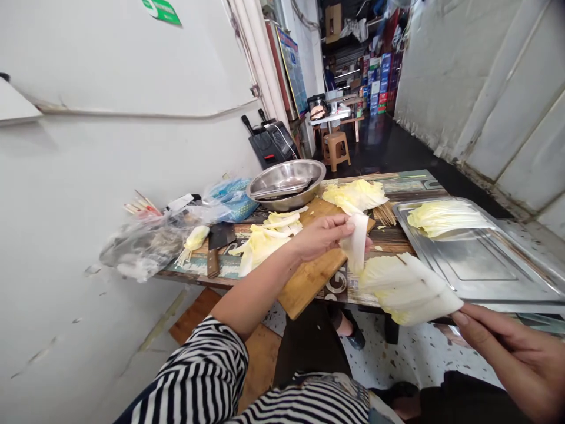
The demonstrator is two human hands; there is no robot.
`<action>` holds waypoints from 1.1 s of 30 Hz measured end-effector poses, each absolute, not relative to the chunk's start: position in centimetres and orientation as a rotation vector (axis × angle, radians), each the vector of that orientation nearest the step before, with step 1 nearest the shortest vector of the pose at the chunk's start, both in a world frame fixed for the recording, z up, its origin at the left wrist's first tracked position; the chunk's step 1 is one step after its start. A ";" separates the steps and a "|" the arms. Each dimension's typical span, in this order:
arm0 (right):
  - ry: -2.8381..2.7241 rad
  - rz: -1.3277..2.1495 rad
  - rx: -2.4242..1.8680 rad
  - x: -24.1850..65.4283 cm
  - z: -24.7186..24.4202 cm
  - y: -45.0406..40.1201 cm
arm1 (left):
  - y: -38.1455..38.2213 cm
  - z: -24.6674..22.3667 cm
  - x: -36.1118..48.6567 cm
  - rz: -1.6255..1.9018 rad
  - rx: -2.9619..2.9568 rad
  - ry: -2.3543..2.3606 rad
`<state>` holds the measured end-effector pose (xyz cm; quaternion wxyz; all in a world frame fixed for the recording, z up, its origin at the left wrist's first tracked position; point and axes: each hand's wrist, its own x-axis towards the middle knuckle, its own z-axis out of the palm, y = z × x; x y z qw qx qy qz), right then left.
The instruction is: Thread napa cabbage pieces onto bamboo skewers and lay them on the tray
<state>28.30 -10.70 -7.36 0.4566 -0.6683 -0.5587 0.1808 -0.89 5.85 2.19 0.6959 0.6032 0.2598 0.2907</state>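
My left hand [324, 235] is closed on a narrow napa cabbage leaf [356, 238], white at the top and yellowish below, held above the right edge of the wooden cutting board [304, 288]. At the lower right, my right hand [507, 347] pinches the white stem end of a fan of cabbage leaves [410, 290]. Short brown bits of a thin stick show through this fan, which hangs in front of the table edge. More cabbage leaves lie left of the board [265, 244] and at its far end [355, 194].
A steel tray [468, 268] on the right holds stacked cabbage leaves [445, 218]. Bamboo skewers [385, 213] lie behind the board. A steel bowl [286, 203] stands at the back. To the left are a cleaver [214, 259], a small cabbage heart [195, 238] and plastic bags [154, 241].
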 end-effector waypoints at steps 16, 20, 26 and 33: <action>-1.495 0.625 -1.473 26.5 -4.0 -11.4 | 2.6 1.7 0.4 0.593 1.232 0.542; -1.513 0.637 -1.486 26.7 -4.3 -11.5 | 2.6 1.7 0.4 0.575 1.241 0.542; -1.491 0.622 -1.484 26.5 -4.2 -11.5 | 2.6 1.4 0.4 0.572 1.240 0.556; -1.518 0.617 -1.479 26.7 -4.6 -11.6 | 2.4 1.5 0.5 0.547 1.239 0.556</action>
